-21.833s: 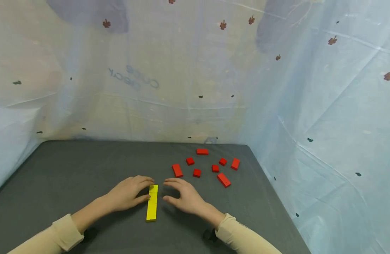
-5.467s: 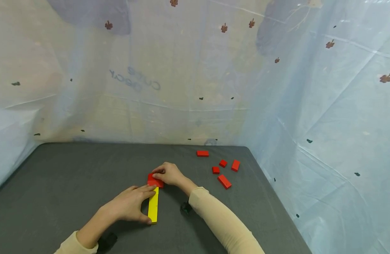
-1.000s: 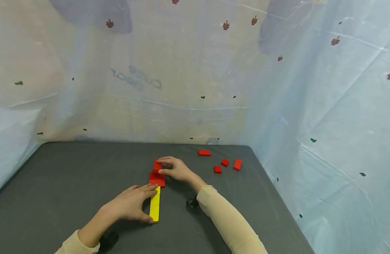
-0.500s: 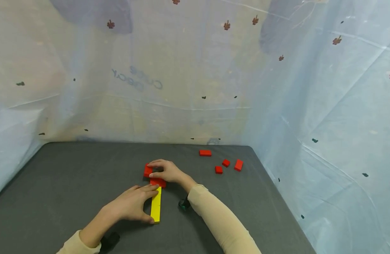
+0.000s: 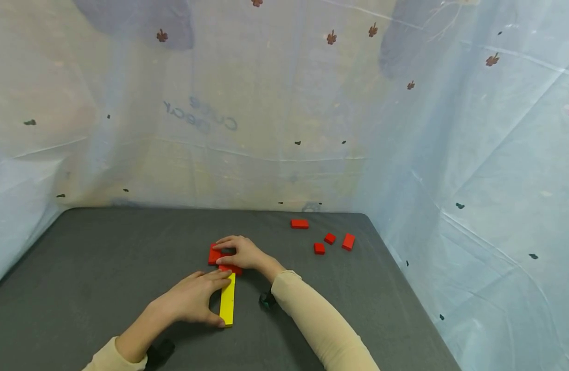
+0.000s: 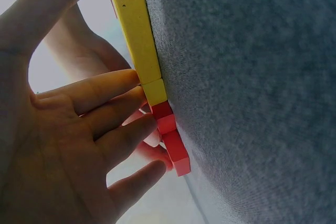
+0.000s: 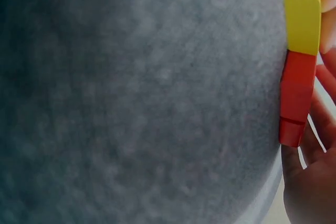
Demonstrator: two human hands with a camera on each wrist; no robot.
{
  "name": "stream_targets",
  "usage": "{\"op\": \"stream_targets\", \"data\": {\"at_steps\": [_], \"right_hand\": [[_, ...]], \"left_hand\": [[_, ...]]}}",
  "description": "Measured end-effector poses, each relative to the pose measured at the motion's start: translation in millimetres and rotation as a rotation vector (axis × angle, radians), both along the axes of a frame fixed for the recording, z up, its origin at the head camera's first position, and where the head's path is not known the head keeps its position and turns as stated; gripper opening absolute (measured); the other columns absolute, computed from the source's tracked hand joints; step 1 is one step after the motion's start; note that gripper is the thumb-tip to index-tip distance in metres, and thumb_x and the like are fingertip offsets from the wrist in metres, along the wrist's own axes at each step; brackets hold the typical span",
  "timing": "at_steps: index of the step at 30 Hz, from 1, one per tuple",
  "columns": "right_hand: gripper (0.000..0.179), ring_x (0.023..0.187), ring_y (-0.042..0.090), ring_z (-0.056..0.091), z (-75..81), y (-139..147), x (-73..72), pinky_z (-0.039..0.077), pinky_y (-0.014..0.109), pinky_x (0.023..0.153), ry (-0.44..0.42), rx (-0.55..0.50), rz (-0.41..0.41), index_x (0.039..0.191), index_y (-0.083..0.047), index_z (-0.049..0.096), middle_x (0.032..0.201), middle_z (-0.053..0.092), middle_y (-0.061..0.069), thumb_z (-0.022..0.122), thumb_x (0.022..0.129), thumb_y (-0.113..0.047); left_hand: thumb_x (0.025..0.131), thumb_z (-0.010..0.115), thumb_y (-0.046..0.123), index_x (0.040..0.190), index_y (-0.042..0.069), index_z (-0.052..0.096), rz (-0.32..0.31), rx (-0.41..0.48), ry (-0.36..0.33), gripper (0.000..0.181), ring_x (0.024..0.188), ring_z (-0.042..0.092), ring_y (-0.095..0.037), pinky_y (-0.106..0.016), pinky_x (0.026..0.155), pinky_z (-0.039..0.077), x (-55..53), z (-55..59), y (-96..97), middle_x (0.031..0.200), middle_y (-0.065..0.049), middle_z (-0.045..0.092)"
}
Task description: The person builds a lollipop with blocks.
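Note:
A strip of yellow blocks (image 5: 227,304) lies on the dark table, a long block with a short yellow block (image 6: 155,92) at its far end. My left hand (image 5: 184,299) rests along its left side; the fingers, nearly straight, touch the far end and the thumb is at the near end. Red blocks (image 5: 235,269) sit against the strip's far end, partly hidden by my right hand (image 5: 247,253). Between its thumb and fingers that hand pinches an oblong red block (image 5: 212,256), low at the left end of the red group.
At the back right lie two oblong red blocks, one crosswise (image 5: 299,224) and one slanted (image 5: 348,241), plus two small red blocks (image 5: 319,249). Translucent plastic sheeting (image 5: 242,154) hangs behind the table (image 5: 126,247) and along its right side.
Several red blocks have gone from the right-hand scatter to the strip's far end. In the last second my right hand moved its red block left and down; my left hand stayed put.

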State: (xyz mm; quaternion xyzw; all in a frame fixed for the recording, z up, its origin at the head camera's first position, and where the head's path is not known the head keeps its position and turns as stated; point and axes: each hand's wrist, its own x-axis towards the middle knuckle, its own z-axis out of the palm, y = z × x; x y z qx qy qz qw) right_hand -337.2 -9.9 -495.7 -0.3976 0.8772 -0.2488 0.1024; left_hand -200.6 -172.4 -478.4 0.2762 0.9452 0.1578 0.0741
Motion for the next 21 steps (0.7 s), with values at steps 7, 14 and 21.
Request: {"op": "stream_targets", "data": {"at_steps": [7,14,21], "right_hand": [[0.042,0.122,0.01,0.052,-1.2,-0.8,0.5,0.045,0.026,0.101,-0.074,-0.084,-0.104,0.134,-0.027,0.058,0.136,0.056,-0.007,0.06,0.094,-0.038],[0.042,0.12,0.01,0.054,-3.3,-5.2,0.1,0.045,0.027,0.101,-0.06,-0.045,-0.168,0.135,-0.027,0.057,0.138,0.054,-0.006,0.059,0.095,-0.038],[0.039,0.131,0.015,0.046,-4.1,-7.8,-0.2,0.039,0.034,0.109,-0.036,-0.004,-0.188,0.134,-0.027,0.058,0.139,0.053,-0.006,0.058,0.095,-0.037]], "left_hand": [[0.062,0.075,0.07,0.136,0.013,0.056,0.01,0.007,-0.001,0.096,0.136,0.041,-0.024,-0.061,0.107,0.03,0.6,-0.4,0.6,0.149,-0.002,0.043],[0.062,0.075,0.07,0.136,0.014,0.055,0.008,0.005,-0.008,0.095,0.136,0.041,-0.024,-0.061,0.107,0.03,0.2,-0.2,0.1,0.149,-0.001,0.043],[0.063,0.076,0.068,0.136,0.014,0.056,0.004,0.007,-0.009,0.094,0.136,0.042,-0.024,-0.061,0.107,0.031,0.7,1.1,0.4,0.149,-0.002,0.043]]}}
